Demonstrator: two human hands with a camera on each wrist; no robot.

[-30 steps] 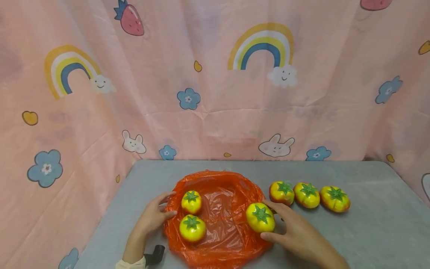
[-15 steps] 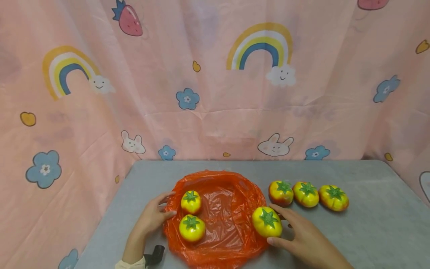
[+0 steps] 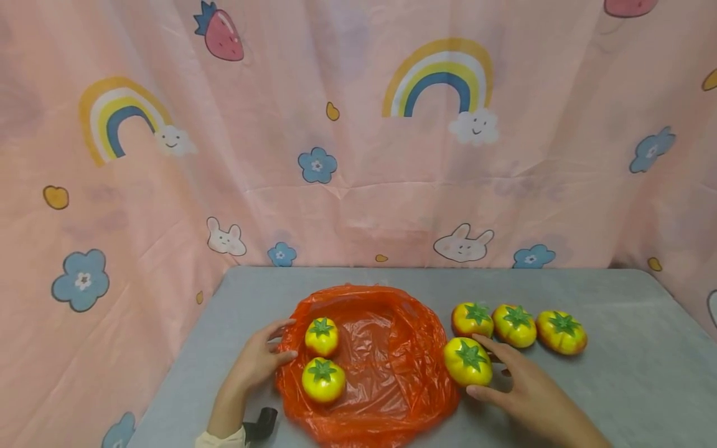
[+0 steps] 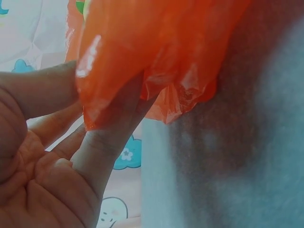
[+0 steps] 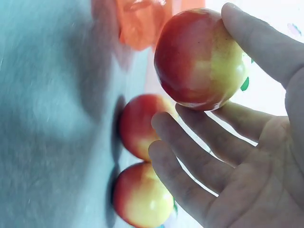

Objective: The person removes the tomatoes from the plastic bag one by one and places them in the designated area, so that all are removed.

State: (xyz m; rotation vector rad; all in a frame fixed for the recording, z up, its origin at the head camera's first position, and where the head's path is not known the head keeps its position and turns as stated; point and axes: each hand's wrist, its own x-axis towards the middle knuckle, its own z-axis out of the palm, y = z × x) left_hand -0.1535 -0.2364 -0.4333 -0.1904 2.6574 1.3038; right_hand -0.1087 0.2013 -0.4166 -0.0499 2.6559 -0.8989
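In the head view, my right hand (image 3: 523, 379) holds a yellow tomato (image 3: 467, 362) with a green star-shaped top by thumb and fingertips. It overlaps the right rim of a red plastic bag (image 3: 372, 386). From the right wrist view, the held tomato (image 5: 197, 59) shows its red underside, raised off the table. My left hand (image 3: 254, 361) is at the bag's left rim, thumb and fingers around the thin plastic (image 4: 123, 52) in the left wrist view. Inside the bag, at its left, sit two tomatoes, one behind (image 3: 322, 336) and one in front (image 3: 323, 381).
Behind my right hand, three more tomatoes stand in a row on the grey table (image 3: 627, 386): a left one (image 3: 472, 320), a middle one (image 3: 514, 325) and a right one (image 3: 562, 333). A pink patterned curtain (image 3: 358, 211) hangs behind the table. A black object (image 3: 262, 424) sits by my left wrist.
My right hand has carried the tomato rightward, from over the bag's right side to its outer rim. My left hand stays at the left rim. The tomatoes in the bag have not moved.
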